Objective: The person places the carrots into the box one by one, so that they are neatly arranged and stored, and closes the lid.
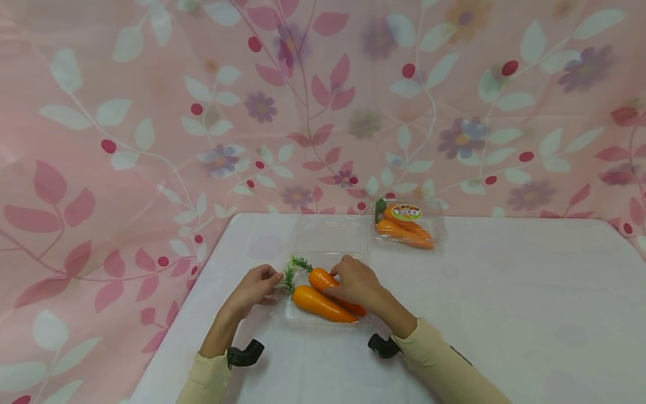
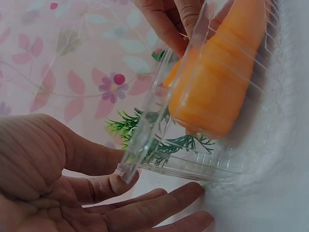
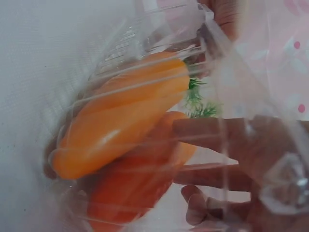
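Note:
Two orange carrots with green tops lie in an open clear plastic box (image 1: pixel 295 321), the front carrot (image 1: pixel 320 304) beside the rear carrot (image 1: pixel 323 279). At the box's left side, my left hand (image 1: pixel 256 289) pinches the rim between thumb and index finger; its other fingers (image 2: pixel 159 208) extend below the rim in the left wrist view. My right hand (image 1: pixel 355 280) reaches over the box from the right and grips the rear carrot with thumb and fingers. Through the clear wall, the right wrist view shows that carrot (image 3: pixel 140 179) partly blurred.
The box's clear lid (image 1: pixel 330 234) lies folded back behind it. Farther back to the right stands a closed clear box (image 1: pixel 438 224) with carrots and a label on top. A white cloth covers the table (image 1: pixel 504 314); a pink floral curtain (image 1: pixel 323 112) hangs behind.

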A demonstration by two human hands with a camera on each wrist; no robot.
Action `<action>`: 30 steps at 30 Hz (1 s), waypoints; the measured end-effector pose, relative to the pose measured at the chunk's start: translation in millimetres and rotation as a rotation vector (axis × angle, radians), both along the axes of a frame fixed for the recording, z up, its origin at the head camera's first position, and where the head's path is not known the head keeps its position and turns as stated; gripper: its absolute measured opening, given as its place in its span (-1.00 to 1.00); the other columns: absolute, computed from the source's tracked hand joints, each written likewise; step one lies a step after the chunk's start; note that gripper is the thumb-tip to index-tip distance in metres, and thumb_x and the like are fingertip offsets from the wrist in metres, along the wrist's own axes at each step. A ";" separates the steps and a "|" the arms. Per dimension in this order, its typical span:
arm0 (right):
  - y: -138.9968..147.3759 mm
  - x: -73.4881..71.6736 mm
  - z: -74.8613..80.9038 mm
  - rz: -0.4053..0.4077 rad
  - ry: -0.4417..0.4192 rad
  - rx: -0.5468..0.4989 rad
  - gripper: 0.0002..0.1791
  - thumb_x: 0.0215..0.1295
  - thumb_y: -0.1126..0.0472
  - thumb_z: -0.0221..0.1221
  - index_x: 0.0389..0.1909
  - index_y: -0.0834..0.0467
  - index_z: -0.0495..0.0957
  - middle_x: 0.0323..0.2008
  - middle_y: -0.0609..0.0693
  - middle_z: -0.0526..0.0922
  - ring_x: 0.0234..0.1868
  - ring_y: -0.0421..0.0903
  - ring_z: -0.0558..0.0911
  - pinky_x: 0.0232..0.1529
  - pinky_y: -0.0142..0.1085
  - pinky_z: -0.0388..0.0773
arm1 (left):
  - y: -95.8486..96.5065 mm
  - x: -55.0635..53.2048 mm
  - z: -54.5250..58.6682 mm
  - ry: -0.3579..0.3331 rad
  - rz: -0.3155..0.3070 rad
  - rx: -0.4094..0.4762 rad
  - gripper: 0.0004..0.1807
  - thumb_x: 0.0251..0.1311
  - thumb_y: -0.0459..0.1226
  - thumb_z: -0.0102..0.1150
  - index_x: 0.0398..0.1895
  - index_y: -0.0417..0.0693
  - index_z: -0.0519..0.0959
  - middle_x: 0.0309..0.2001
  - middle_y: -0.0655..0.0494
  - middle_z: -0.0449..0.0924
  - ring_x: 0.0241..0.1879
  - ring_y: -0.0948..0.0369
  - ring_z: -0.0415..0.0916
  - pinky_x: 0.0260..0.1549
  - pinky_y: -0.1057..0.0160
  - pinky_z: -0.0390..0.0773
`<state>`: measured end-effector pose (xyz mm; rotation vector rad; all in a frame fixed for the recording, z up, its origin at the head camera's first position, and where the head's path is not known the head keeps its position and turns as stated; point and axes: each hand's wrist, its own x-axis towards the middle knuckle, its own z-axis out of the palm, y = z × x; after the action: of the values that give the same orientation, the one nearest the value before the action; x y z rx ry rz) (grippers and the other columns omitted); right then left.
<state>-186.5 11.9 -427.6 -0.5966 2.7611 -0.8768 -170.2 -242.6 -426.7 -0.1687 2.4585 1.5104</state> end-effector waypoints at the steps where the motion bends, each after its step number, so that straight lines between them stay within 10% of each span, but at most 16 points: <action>1: 0.9 0.6 1.7 -0.001 0.004 -0.003 -0.56 0.13 -0.06 0.40 -0.11 0.19 0.72 -0.35 -0.05 0.49 -0.37 -0.12 0.41 -0.36 -0.32 0.44 | 0.2 0.2 0.4 0.000 -0.001 -0.001 -0.80 0.42 -0.29 0.07 -0.24 -0.33 0.45 -0.24 -0.12 0.54 -0.30 0.00 0.53 -0.28 0.00 0.69; 30: 49.3 -19.5 20.1 -0.208 0.119 -0.138 -0.59 0.22 -0.03 0.35 0.00 0.12 0.69 -0.23 0.05 0.64 -0.31 -0.08 0.51 -0.41 -0.31 0.50 | 1.1 2.6 6.0 -0.012 -0.004 -0.006 -0.78 0.43 -0.28 0.06 -0.22 -0.34 0.45 -0.22 -0.14 0.53 -0.30 0.02 0.51 -0.26 0.00 0.69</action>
<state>-206.1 61.2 -407.5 -0.3993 2.9268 -1.1179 -167.6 -241.5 -420.8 -0.1737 2.4523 1.4966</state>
